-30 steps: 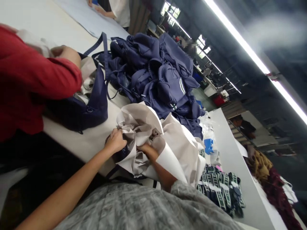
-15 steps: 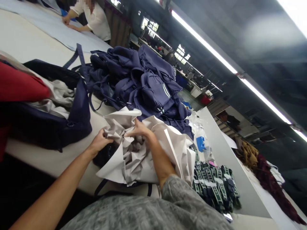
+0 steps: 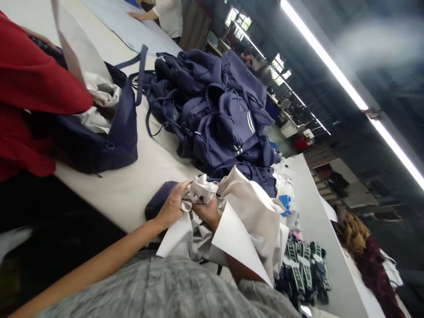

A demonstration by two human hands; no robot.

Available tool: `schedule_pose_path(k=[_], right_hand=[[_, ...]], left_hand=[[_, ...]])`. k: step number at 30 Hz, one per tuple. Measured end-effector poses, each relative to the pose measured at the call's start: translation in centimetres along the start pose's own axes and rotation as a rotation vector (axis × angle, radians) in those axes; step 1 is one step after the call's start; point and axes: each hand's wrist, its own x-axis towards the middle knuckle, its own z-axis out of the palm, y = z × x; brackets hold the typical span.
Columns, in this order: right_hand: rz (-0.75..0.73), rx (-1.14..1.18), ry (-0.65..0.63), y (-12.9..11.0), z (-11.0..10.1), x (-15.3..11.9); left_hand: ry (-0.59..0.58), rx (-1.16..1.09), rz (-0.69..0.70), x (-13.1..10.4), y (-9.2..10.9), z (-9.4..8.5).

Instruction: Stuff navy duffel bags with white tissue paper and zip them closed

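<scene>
Okay, I'm having the left hand (image 3: 174,205) and the right hand (image 3: 208,212) meeting over the pale sheet (image 3: 251,205), which is lying in front of the body on the table (image 3: 155,163). Both are gripping its bunched part from opposite sides: left fingers are closing on crumpled folds, right hand is curling round the inner side, some fingertips hiding in the creases, so I can't tell how deep that hold is going. From that bunch the sheet is running mostly to the right, its long axis slanting toward the body at the far end, as far as the crumpling is letting me judge, so the bulk is lying nearer the right hand, and a stiff loose flap (image 3: 238,236) is covering part of that forearm. A navy fabric end (image 3: 160,198) is sticking out beside the left hand, on the opposite side from the bulk; whether they're touching, I'm not managing to tell. The navy bag pile (image 3: 232,110) is sitting just beyond the sheet
</scene>
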Motion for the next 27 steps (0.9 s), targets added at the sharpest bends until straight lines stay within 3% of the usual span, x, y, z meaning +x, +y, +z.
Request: schedule_pose_path(k=[2, 3, 5, 7, 11, 16, 21, 26, 27], right_hand=[[0.042, 0.141, 0.098, 0.6, -0.2, -0.3], [0.073, 0.184, 0.136, 0.8, -0.5, -0.4], [0.136, 0.21, 0.172, 0.9, -1.3, -0.5], [0.173, 0.202, 0.185, 0.9, -2.2, -0.6], [0.206, 0.156, 0.25, 0.4, -3.2, -0.7], [0.198, 0.126, 0.236, 0.1, -3.1, -0.6], [0.168, 0.107, 0.164, -1.1, -3.8, -1.6], [0.099, 0.079, -0.135, -2.7, -4.4, -3.8], [0.087, 0.037, -0.14, -2.8, -4.1, -4.0]], left_hand=[[0.084, 0.177, -0.233, -0.5, -0.4, -0.1], [0.051, 0.248, -0.368, -0.6, -0.7, -0.3], [-0.116, 0.323, -0.578, -0.4, -1.2, -0.8], [-0.281, 0.328, -0.659, 0.1, -1.3, -1.3], [-0.433, 0.53, -0.551, 0.9, 0.4, -1.3], [-0.414, 0.656, -0.473, 1.8, 2.2, 0.6], [-0.408, 0.615, -0.495, 3.6, 0.3, 0.4], [-0.383, 0.515, -0.579, 4.3, -2.0, -1.9], [-0.371, 0.512, -0.584, 4.1, -2.2, -2.1]])
